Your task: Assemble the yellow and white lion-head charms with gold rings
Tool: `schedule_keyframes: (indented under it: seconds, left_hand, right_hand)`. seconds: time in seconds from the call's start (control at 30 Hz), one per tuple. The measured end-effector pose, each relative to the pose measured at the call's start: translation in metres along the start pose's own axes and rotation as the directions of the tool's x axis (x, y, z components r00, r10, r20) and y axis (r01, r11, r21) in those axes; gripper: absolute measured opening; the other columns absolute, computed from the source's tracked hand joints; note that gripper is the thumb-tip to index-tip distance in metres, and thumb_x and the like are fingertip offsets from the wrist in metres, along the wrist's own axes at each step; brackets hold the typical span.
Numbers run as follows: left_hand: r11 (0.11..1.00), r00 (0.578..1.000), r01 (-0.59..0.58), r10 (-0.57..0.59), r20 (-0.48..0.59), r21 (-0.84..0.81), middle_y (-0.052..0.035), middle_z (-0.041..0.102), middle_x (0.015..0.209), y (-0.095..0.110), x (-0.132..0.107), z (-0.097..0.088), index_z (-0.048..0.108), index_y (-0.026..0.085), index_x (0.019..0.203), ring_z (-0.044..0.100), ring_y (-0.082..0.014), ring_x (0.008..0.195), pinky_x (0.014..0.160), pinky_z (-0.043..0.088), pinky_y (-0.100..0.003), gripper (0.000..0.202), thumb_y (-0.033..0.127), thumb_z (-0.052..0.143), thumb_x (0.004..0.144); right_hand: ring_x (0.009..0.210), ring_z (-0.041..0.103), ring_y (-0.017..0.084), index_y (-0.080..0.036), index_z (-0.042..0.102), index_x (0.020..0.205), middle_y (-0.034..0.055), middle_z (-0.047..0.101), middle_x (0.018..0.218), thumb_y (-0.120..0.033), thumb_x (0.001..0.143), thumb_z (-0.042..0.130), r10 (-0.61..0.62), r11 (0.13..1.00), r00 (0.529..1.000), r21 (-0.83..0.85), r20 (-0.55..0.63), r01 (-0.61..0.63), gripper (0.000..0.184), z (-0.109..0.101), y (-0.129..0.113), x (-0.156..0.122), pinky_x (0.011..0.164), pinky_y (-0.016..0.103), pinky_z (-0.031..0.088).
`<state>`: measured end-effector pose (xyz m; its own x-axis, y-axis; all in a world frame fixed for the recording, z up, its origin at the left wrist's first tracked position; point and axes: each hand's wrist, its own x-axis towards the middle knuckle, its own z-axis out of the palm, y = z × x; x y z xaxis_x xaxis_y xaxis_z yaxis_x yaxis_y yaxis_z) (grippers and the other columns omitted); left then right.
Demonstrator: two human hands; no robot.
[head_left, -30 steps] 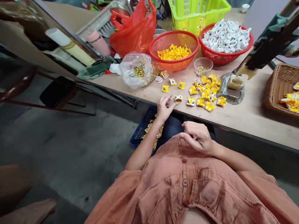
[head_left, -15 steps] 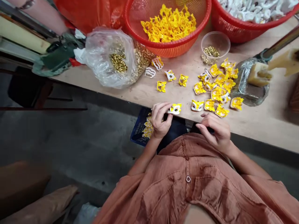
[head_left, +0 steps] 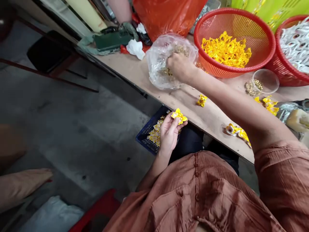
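Left hand (head_left: 169, 131): pinching yellow piece (head_left: 179, 116)
Right hand (head_left: 181, 66): at bag (head_left: 154, 64); we can't tell its grip
Bag: beyond our left hand

Clear bag (head_left: 155, 69): thin plastic film, crinkled, glossy. Gold bits (head_left: 170, 72) inside it: bright metallic shine. Yellow piece (head_left: 179, 116) in my left hand (head_left: 169, 131), nearer me than the clear bag: smooth, plastic-looking, light sheen. Red bag (head_left: 166, 16) beyond the clear bag: glossy plastic film. Red basket (head_left: 224, 73) right of the clear bag: plastic mesh, smooth rim. Tabletop (head_left: 130, 69) under the clear bag: matt, wood-like. My sleeve (head_left: 280, 174): matt, wrinkled cloth.
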<state>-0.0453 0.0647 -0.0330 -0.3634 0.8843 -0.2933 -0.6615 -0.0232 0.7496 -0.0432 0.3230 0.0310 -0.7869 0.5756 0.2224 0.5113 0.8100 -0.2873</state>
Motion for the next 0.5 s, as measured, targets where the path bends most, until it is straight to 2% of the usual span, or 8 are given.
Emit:
schedule_keyframes:
  seconds: [0.07,0.17,0.27,0.33,0.43,0.5]
  left_hand:
    - [1.0,0.999,-0.006,0.007,-0.037,0.028,-0.0041,0.077,0.104,0.005,-0.002,-0.01,0.074,0.02,0.108,0.075,-0.0154,0.086,0.081,0.065,-0.03,0.034,0.037,0.089,0.082]
    - [0.998,0.997,-0.002,0.007,-0.08,0.057,-0.0046,0.077,0.104,0.009,-0.003,-0.023,0.074,0.02,0.107,0.075,-0.0153,0.083,0.075,0.065,-0.027,0.035,0.04,0.089,0.082]
    - [0.998,0.995,0.012,-0.005,-0.1,0.068,-0.0051,0.077,0.103,0.01,-0.003,-0.029,0.075,0.02,0.107,0.076,-0.0162,0.085,0.071,0.064,-0.025,0.036,0.04,0.09,0.081]
    - [0.997,0.995,0.027,-0.02,-0.098,0.07,-0.0049,0.077,0.102,0.009,-0.002,-0.028,0.075,0.02,0.107,0.076,-0.0166,0.086,0.071,0.064,-0.025,0.037,0.04,0.09,0.08]
    - [0.996,0.996,0.054,-0.049,-0.079,0.067,-0.0039,0.076,0.101,0.008,0.0,-0.023,0.076,0.02,0.107,0.076,-0.0162,0.085,0.07,0.064,-0.025,0.038,0.041,0.091,0.079]
    - [0.995,0.996,0.071,-0.066,-0.064,0.074,-0.004,0.076,0.101,0.006,0.001,-0.018,0.076,0.02,0.108,0.077,-0.0161,0.085,0.071,0.063,-0.024,0.039,0.041,0.091,0.079]
  right_hand:
    - [0.102,0.068,0.02,-0.02,0.049,0.056,0.007,0.068,0.072,-0.015,0.095,0.066,0.048,0.999,0.999,-0.021,0.015,-0.048,0.044,0.026,0.007,0.021,0.092,0.039,0.05]
    - [0.108,0.066,0.031,-0.023,0.054,0.059,0.0118,0.07,0.076,-0.02,0.091,0.07,0.107,0.994,0.994,-0.026,0.015,-0.107,0.036,0.042,0.013,0.028,0.096,0.051,0.048]
    - [0.117,0.061,0.033,-0.026,0.063,0.068,0.016,0.072,0.086,-0.032,0.095,0.062,0.112,0.994,0.994,0.0,0.018,-0.112,0.028,0.04,0.02,0.027,0.105,0.055,0.042]
    - [0.119,0.058,0.031,-0.027,0.063,0.068,0.0151,0.071,0.083,-0.038,0.096,0.061,0.078,0.993,0.997,0.084,0.011,-0.078,0.03,0.033,0.027,0.026,0.111,0.054,0.04]
    - [0.119,0.063,0.031,-0.026,0.05,0.057,0.0087,0.067,0.077,-0.027,0.091,0.071,0.02,0.98,1.0,0.196,-0.017,-0.016,0.039,0.021,0.035,0.024,0.116,0.053,0.042]
    - [0.123,0.067,0.034,-0.022,0.041,0.054,0.0049,0.065,0.076,-0.015,0.092,0.068,-0.003,0.979,0.999,0.202,-0.035,0.01,0.047,0.012,0.038,0.022,0.116,0.054,0.045]
